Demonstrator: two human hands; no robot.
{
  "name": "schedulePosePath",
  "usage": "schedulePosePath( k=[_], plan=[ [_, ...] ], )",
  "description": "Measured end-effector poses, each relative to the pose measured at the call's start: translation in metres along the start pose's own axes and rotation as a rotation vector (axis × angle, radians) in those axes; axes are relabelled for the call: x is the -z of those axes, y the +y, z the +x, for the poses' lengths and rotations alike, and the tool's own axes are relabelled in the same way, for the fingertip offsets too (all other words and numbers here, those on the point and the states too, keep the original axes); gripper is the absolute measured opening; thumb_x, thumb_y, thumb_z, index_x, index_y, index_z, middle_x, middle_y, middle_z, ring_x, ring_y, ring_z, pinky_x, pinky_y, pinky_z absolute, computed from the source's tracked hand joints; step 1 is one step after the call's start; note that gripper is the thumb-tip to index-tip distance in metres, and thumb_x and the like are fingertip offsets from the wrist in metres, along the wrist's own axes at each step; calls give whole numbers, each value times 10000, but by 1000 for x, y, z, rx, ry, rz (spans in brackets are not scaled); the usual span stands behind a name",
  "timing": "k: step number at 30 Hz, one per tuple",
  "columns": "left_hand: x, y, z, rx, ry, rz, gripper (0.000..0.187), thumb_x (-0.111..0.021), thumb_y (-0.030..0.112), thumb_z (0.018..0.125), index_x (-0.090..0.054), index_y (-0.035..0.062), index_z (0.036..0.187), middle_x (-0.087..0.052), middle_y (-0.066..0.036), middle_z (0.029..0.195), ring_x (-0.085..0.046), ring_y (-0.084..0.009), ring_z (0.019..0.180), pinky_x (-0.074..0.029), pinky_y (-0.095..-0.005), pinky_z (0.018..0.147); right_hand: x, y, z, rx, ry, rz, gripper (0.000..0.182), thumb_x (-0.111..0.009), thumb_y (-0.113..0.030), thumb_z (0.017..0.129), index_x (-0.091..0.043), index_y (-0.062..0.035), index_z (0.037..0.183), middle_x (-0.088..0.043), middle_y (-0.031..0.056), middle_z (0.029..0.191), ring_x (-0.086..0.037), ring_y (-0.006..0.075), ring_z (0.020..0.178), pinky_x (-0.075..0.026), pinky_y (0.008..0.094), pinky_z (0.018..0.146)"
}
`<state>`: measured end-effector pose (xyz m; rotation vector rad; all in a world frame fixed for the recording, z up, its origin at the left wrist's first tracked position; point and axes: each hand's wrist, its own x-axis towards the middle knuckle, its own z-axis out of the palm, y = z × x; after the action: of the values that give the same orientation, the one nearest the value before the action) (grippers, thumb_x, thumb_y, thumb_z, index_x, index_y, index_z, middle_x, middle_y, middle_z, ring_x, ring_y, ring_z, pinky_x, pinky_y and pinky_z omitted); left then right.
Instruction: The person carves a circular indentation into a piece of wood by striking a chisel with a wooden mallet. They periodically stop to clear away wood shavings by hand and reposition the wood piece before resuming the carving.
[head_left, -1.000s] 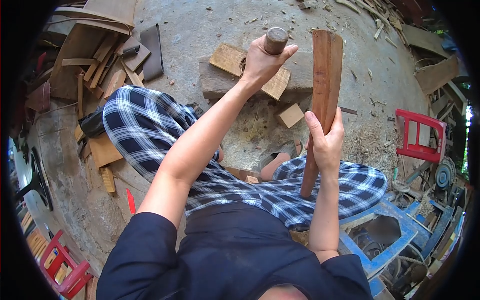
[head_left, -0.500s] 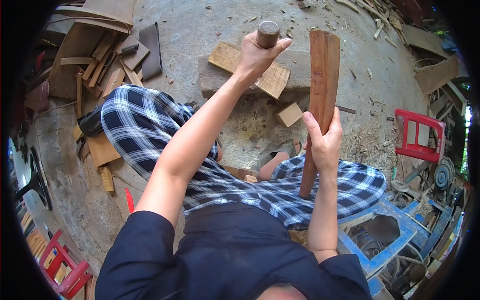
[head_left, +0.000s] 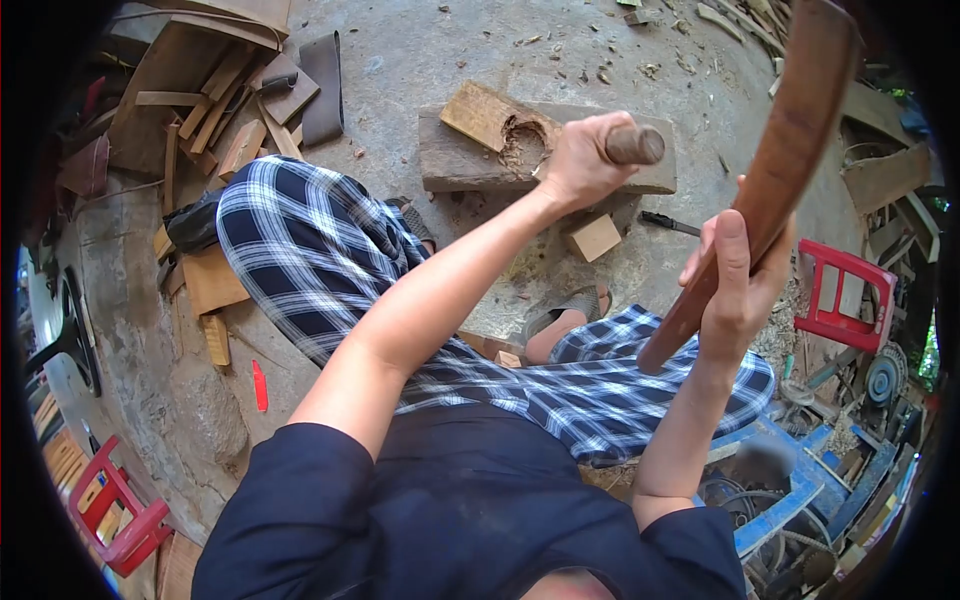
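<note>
My left hand (head_left: 585,165) is closed around the round wooden handle (head_left: 637,146) of a chisel, tilted so its butt end points right. Its blade is hidden behind the hand. Just left of the fist lies a yellowish wood block (head_left: 478,112) with a rough hollow (head_left: 524,145) cut into it. That block rests on a thick, weathered plank (head_left: 445,165) on the floor. To the right, my right hand (head_left: 742,290) grips a long, slightly curved wooden club (head_left: 795,130), which leans up and to the right, apart from the chisel.
A small wood cube (head_left: 595,238) and a black pen-like object (head_left: 668,222) lie by the plank. Scrap boards (head_left: 215,95) pile up at the left. Red plastic stools (head_left: 850,295) and a blue metal frame (head_left: 770,520) stand around me. A red object (head_left: 260,385) lies on the floor.
My left hand has moved right and down, tipping the chisel handle rightward and uncovering the hollow. My right hand has swung the club up and to the right.
</note>
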<state>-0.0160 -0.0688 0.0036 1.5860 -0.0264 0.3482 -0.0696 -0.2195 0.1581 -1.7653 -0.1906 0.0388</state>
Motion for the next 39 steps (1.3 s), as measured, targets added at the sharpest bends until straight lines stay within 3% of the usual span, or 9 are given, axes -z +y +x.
schedulePosePath(
  k=[2,3,6,10,16,20,24,31,39],
  plan=[
    [-7,-1,-3,-42,6,133,182,-818,129,803,-678,85,909,-696,-20,844,-646,-129,792,-536,-295,734,-2,4,2,59,29,3,389,-748,-283,938,-532,-21,1127,-632,72,837,-603,112,568,-480,252,487],
    [-10,-4,-3,-62,39,119,245,-816,181,709,-651,112,878,-697,-101,839,-673,-311,819,-537,-393,745,-2,22,2,41,-22,-217,392,-752,-290,932,-536,-27,1127,-639,76,844,-605,116,570,-474,266,488],
    [-11,-19,-5,-144,69,137,234,-805,172,714,-643,102,867,-693,-110,843,-666,-336,833,-532,-403,749,2,47,-3,-68,-162,-495,397,-757,-312,921,-544,-46,1125,-648,81,831,-592,123,548,-455,296,482],
    [-8,-9,-13,-116,61,240,244,-793,135,678,-631,95,856,-688,-103,862,-655,-345,849,-518,-429,761,-2,25,-17,-93,6,-153,392,-737,-281,947,-521,-23,1148,-584,29,754,-536,77,495,-425,230,429],
    [-7,-12,-5,-90,20,86,282,-822,146,695,-691,109,942,-708,-118,918,-673,-346,867,-535,-404,799,-11,44,-12,-149,-113,-450,453,-761,-305,917,-534,3,1158,-713,173,929,-700,240,810,-541,380,737],
    [16,-27,18,5,62,-257,211,-849,177,810,-703,94,938,-738,-36,913,-683,-172,756,-570,-326,710,-9,41,-24,-179,-117,-277,442,-763,-339,920,-542,-14,1122,-674,105,812,-639,162,608,-518,316,561],
    [53,3,30,176,87,-104,231,-848,221,847,-672,72,866,-687,1,821,-609,-73,726,-548,-285,691,-9,44,-22,-153,-63,-207,434,-757,-366,926,-540,-27,1089,-618,47,741,-544,87,465,-440,250,406],
    [52,4,23,190,43,-91,268,-855,249,851,-658,68,845,-663,21,793,-582,-68,752,-516,-289,706,-3,65,-33,-185,-86,-310,486,-771,-375,910,-580,-4,1160,-698,107,874,-656,167,721,-531,325,661],
    [55,3,20,209,32,-58,315,-860,280,851,-630,65,833,-622,45,770,-553,-58,745,-503,-282,697,-1,62,-30,-256,-76,-255,491,-765,-379,914,-568,4,1150,-683,102,853,-638,151,634,-517,309,576]
  ],
)
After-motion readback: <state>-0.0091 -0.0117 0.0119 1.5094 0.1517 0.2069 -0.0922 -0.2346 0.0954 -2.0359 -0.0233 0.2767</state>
